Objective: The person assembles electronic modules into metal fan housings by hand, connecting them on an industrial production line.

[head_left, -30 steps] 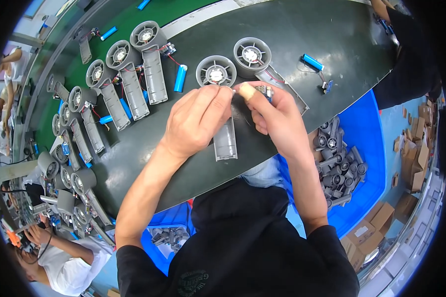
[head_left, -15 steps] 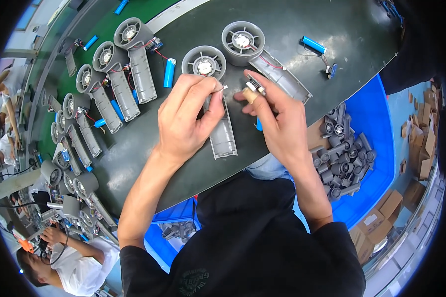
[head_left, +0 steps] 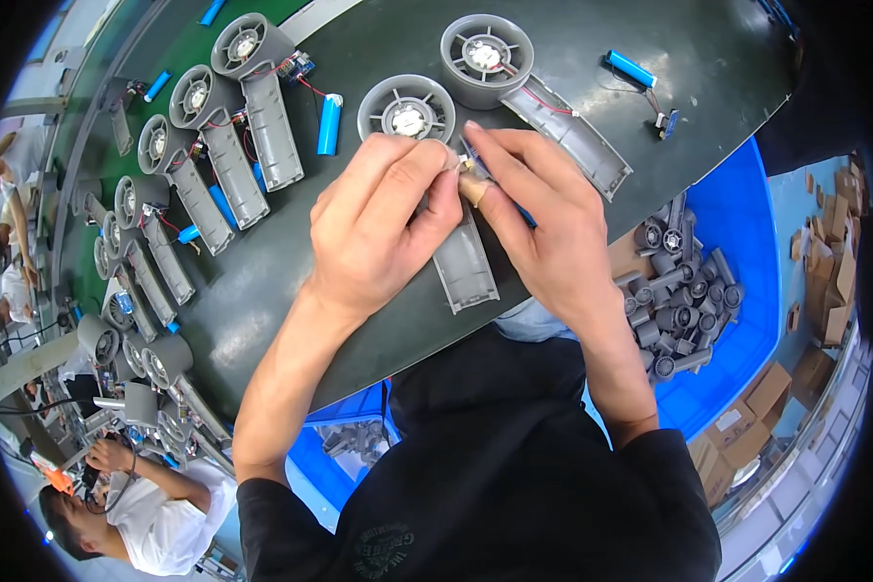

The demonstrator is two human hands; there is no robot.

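Note:
My two hands meet above a grey fan housing (head_left: 366,109) whose half-open trough handle (head_left: 468,267) points toward me. My left hand (head_left: 364,228) is closed in a pinch at the small white connector on the fan's lead, mostly covered by the fingertips. Between the thumb and fingers of my right hand (head_left: 553,209) is a small circuit board (head_left: 471,155), seen edge-on. The connector and board touch or nearly touch; which one I cannot tell. Tan wrapping covers part of my right thumb. A blue cylindrical battery (head_left: 526,216) shows partly beneath my right hand.
Another grey fan housing (head_left: 446,60) lies just beyond. A blue battery with a board (head_left: 630,68) is at the far right, another battery (head_left: 330,124) at left. Several fan units line the left side. A blue bin (head_left: 757,291) of grey parts stands right; a co-worker (head_left: 165,514) sits lower left.
My hands have come together, bringing the circuit board in my right hand to the connector in my left. The view has shifted slightly.

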